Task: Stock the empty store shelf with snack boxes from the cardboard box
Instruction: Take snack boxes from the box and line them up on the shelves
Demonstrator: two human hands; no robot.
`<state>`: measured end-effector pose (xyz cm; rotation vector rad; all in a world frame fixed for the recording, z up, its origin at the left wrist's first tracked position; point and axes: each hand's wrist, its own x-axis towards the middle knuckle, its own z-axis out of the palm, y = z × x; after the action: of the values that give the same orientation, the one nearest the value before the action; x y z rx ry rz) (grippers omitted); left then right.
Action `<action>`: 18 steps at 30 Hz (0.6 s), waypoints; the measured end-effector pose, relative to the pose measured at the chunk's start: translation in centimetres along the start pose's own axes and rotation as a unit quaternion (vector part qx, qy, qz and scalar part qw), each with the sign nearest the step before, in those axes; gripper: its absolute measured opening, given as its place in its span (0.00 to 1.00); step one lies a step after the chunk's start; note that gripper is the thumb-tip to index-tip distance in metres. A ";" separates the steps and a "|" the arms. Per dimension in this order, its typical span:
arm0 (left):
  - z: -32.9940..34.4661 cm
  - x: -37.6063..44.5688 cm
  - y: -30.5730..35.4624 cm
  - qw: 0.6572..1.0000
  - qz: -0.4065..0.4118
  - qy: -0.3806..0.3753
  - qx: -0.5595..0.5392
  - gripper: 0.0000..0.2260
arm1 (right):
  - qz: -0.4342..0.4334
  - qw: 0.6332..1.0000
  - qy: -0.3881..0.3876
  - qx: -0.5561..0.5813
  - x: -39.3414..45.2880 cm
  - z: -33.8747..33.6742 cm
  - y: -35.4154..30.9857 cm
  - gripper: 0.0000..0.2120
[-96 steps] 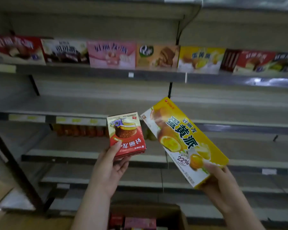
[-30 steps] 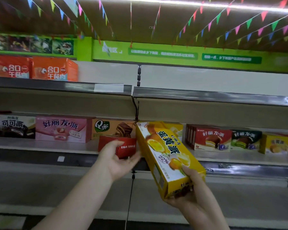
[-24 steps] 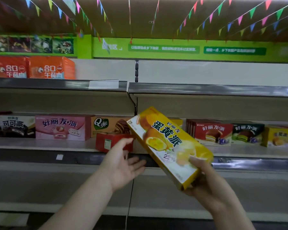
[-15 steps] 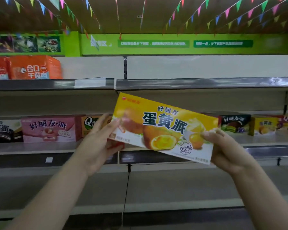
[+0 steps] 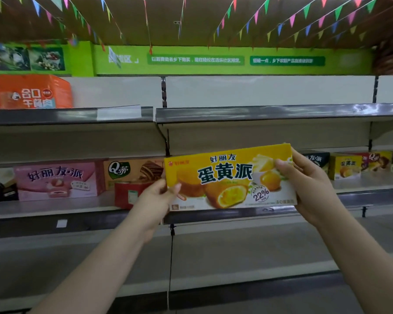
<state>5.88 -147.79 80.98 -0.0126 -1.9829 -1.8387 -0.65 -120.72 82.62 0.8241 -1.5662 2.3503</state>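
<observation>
Yellow snack box (image 5: 229,177) held level and face-out at about 12 o'clock, in front of the stocked shelf (image 5: 55,208), gripped at both short ends. Left hand (image 5: 154,200) wrapped round the left end, thumb across the front face. Right hand (image 5: 309,184) clamped on the right end, thumb on the front, fingers behind.

Handling, as a judgement: thin printed carton, light, stiff along the edges but easy to dent on the broad faces. Glossy print likely a bit slippery. Best taken by the short ends or the long edges, as now, without squeezing the middle. Contents probably soft cakes, so set down rather than dropped.

Count on the shelf, left to right: one dark box (image 5: 0,186) at 9 o'clock, cut by the frame edge; one pink box (image 5: 57,180) beside it; one tan Q box (image 5: 134,172) next; one small red box (image 5: 132,193) just in front of the tan one and behind the left hand. At 3 o'clock, past the right hand: one black box (image 5: 315,159), one small yellow box (image 5: 345,166), then at least two more at the edge, too blurred to tell apart. Top shelf at 10 o'clock: one orange pack (image 5: 32,91) in full, a sliver of another beside it. One yellow box in hand. Two hands, both on it. Lower shelves (image 5: 236,252) at 6 o'clock with no goods showing. Cardboard box out of view.
</observation>
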 end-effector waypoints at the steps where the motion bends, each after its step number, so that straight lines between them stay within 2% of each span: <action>1: -0.2 0.3 -0.4 1.000 0.000 0.000 0.009 0.07 | -0.010 1.000 0.002 -0.004 -0.2 0.3 0.3 0.26; 5: -0.6 1.1 -0.8 1.000 -0.012 -0.018 0.018 0.07 | -0.019 1.000 0.007 -0.020 -1.5 0.9 2.1 0.23; 9: -1.0 1.4 -1.4 0.997 -0.014 -0.074 0.005 0.09 | -0.015 0.998 0.050 -0.042 -2.4 0.9 3.9 0.24; 15: -0.6 4.0 -2.0 0.996 -0.008 -0.085 0.016 0.09 | 0.007 0.997 0.069 -0.015 -1.2 0.4 5.6 0.19; 17: -0.3 5.1 -1.8 0.996 0.002 -0.087 0.032 0.09 | 0.009 0.998 0.066 -0.015 0.3 0.0 6.3 0.22; 18: -0.1 5.8 -1.8 0.996 0.006 -0.081 0.038 0.10 | 0.005 0.998 0.060 -0.033 1.4 -0.1 6.7 0.27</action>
<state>0.12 -149.73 81.08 -0.1537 -2.1568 -1.8043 -4.85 -123.64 78.13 0.6509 -1.5929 2.2944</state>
